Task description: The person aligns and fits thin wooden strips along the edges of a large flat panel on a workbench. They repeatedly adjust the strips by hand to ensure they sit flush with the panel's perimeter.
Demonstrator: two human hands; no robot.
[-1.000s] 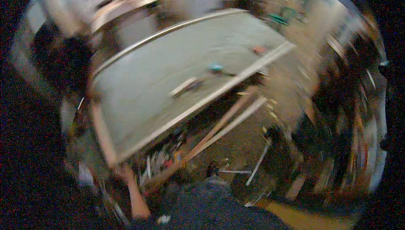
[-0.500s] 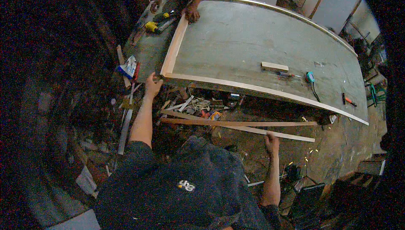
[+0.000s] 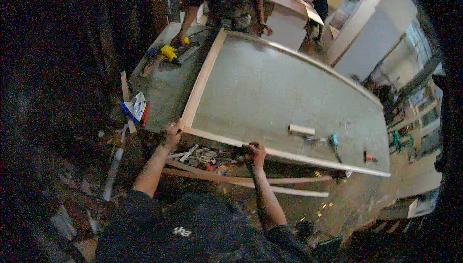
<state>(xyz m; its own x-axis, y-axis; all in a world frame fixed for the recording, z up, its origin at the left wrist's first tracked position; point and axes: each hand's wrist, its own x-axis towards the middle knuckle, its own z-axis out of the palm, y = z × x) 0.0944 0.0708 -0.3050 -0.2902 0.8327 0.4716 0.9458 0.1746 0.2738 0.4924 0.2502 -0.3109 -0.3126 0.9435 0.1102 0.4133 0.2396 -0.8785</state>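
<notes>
A pale wooden frame point(image 3: 205, 77) lies on the grey-green tabletop point(image 3: 279, 89). At its near left corner, my left hand point(image 3: 172, 135) is closed on the wood. My right hand point(image 3: 255, 156) grips the near wooden rail point(image 3: 308, 160), a short way right of that corner. Inside the frame are a small wood block point(image 3: 302, 129), a screwdriver point(image 3: 316, 139), a teal tape measure point(image 3: 334, 140) and an orange-and-black tool point(image 3: 370, 157). My fingertips are partly hidden by the rail and by blur.
Across the table, a co-worker's hand point(image 3: 179, 39) is beside yellow-and-black power drills point(image 3: 169, 53). A blue-and-white packet point(image 3: 136, 107) lies at the left edge. Loose wood strips point(image 3: 289, 181) and offcuts lie below the near edge. Another person point(image 3: 316, 2) stands farther back.
My right hand has risen from below the table's near edge onto the near rail. My left hand has closed on the corner. The co-worker's hand has left the frame for the drills.
</notes>
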